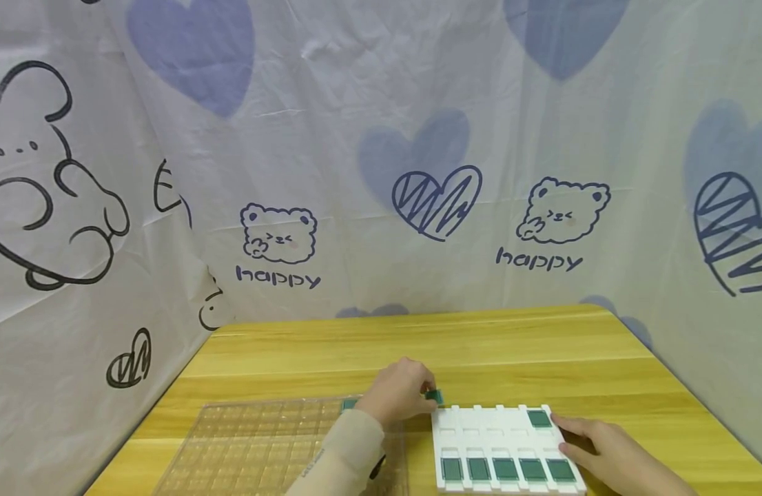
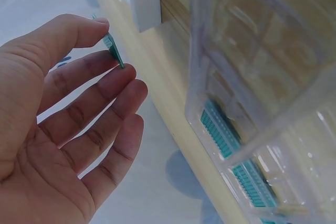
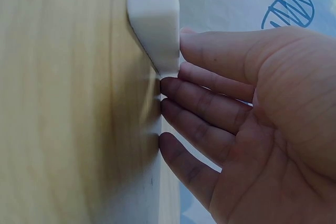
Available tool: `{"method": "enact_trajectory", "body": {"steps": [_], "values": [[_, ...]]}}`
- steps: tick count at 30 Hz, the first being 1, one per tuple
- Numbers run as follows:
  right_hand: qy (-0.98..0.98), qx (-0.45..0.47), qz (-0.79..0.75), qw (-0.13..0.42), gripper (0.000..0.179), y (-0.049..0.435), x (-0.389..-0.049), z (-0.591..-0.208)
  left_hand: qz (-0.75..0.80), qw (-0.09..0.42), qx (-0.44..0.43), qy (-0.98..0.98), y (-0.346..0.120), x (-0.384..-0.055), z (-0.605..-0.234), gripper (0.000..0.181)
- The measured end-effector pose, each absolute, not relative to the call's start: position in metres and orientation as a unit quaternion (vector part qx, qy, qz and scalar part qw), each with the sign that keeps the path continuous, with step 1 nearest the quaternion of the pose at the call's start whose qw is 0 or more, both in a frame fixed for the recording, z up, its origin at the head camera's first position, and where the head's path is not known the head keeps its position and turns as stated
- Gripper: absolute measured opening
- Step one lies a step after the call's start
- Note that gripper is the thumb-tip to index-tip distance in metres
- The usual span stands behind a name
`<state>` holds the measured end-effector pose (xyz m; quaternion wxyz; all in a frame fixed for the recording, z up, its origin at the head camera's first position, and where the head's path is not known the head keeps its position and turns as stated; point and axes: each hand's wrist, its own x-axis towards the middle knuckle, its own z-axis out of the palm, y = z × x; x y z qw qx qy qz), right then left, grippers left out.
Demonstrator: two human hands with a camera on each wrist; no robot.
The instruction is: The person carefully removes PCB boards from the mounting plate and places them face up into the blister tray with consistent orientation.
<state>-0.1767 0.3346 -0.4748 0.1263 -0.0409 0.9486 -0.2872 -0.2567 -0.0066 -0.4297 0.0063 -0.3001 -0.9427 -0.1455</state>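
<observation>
My left hand (image 1: pixel 398 391) pinches a thin green square piece (image 1: pixel 434 397) between thumb and fingertips, above the far left corner of a white slotted tray (image 1: pixel 480 441). The left wrist view shows the green piece (image 2: pixel 113 49) edge-on, tilted, with the other fingers spread loosely. Several like pieces lie in the tray's near row, and one green square (image 1: pixel 539 419) sits in its far right slot. My right hand (image 1: pixel 610 451) rests against the tray's right side. In the right wrist view, its fingers (image 3: pixel 202 100) are nearly straight beside the white tray wall (image 3: pixel 155 22).
A clear plastic tray (image 1: pixel 251 441) with many small compartments lies left of the white tray, partly behind my left forearm. Green pieces (image 2: pixel 223 129) sit in some of its compartments. The wooden table (image 1: pixel 511 344) ends at a patterned cloth (image 1: pixel 356 289) behind.
</observation>
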Motion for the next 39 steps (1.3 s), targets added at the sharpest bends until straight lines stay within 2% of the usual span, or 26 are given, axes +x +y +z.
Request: {"method": "enact_trajectory", "body": {"steps": [16,39], "values": [[0.95,-0.048,-0.283,0.125,0.066,0.335,-0.176,-0.474,-0.155,-0.013,-0.284,-0.946,-0.02,-0.256,-0.431,0.008],[0.95,-0.056,-0.282,0.119,0.064,0.335,-0.175,-0.473,-0.143,-0.003,-0.285,-0.948,-0.036,-0.256,-0.434,0.009]]}}
